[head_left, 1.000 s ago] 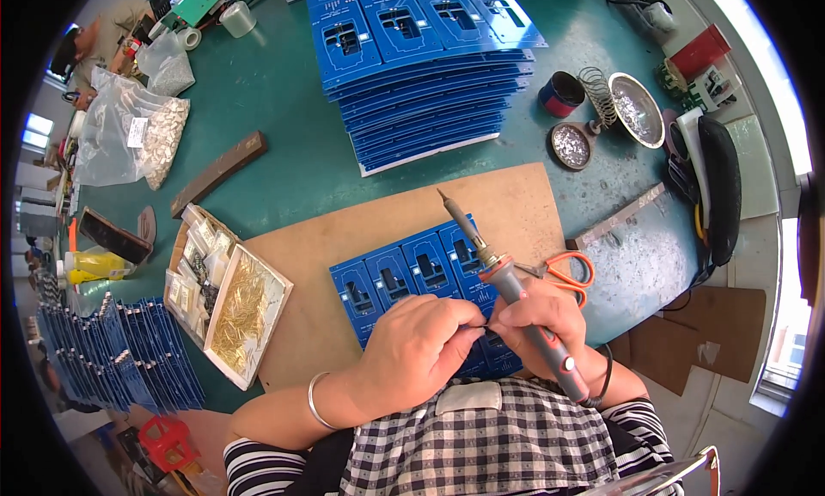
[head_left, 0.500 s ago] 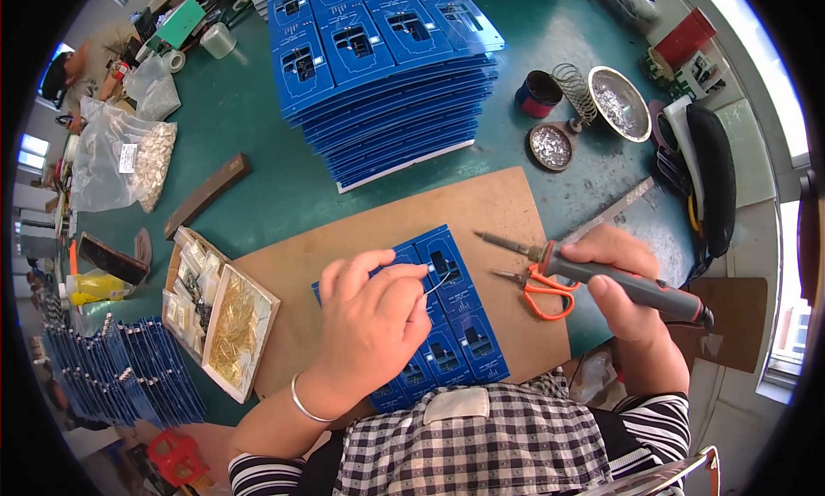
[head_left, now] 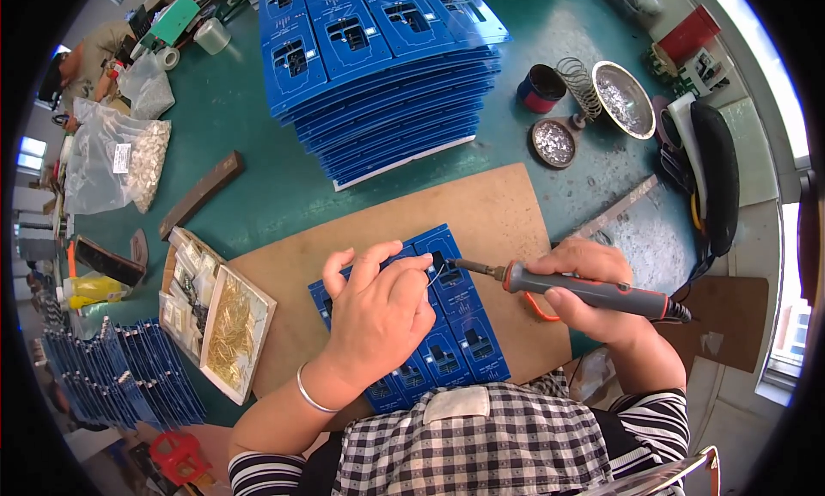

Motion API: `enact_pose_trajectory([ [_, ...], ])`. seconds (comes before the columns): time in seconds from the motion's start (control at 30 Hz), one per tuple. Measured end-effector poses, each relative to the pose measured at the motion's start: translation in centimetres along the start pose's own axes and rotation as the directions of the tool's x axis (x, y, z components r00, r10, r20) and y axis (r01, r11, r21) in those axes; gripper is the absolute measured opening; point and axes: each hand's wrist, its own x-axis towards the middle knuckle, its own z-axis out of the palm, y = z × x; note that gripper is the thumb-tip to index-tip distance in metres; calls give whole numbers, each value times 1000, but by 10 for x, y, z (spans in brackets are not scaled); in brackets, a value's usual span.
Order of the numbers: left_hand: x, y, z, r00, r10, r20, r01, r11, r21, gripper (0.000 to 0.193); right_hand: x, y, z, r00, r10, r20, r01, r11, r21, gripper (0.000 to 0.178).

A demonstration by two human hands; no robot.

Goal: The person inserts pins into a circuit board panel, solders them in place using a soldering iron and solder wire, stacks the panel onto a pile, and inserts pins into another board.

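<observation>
A grey, pen-shaped soldering iron (head_left: 636,300) is showing orange trim. A thin, curved wire (head_left: 437,278) is gleaming silver. A flat, rectangular blue circuit board (head_left: 464,309) is bearing white line markings. A cloth apron (head_left: 473,444) is displaying black-and-white checks; fabric sleeves (head_left: 649,427) are carrying black-and-white stripes. A flat tan sheet (head_left: 503,208) is contrasting with the green counter (head_left: 245,101).

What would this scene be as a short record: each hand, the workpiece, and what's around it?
Left hand: holds a thin wire over the circuit board
Right hand: grips a soldering iron, its tip near the wire; contact unclear
Workpiece: circuit board, blue, lying on a brown sheet
Behind: tall stack of blue boards
Left: box of gold-coloured pins
Back right: small round dish of silvery bits
</observation>
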Motion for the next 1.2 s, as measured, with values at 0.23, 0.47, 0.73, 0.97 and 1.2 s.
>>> enact_pose_trajectory([
  [0.23, 0, -1, 2, 1000, 5, -14, -5, 1000, 18, 12, 0, 1, 1, 1000, 14, 14, -14, 1000, 7, 25],
  [0.47, 2, -2, 4, 1000, 8, -9, -8, 1000, 6, 13, 0, 2, 2, 1000, 1, -1, -1, 1000, -11, 25],
  [0.73, 2, -2, 7, 999, 18, -28, -16, 999, 50, 14, 0, 1, 2, 1000, -6, 14, 6, 999, -37, 25],
  [0.97, 1, 0, 7, 999, 24, -27, -23, 999, 43, 16, 1, 0, 1, 1000, -20, 20, 21, 999, -49, 25],
  [1.2, 0, -2, 3, 1000, 5, -10, -5, 1000, -12, 14, -12, -2, -12, 999, -49, -5, 49, 998, -30, 26],
])
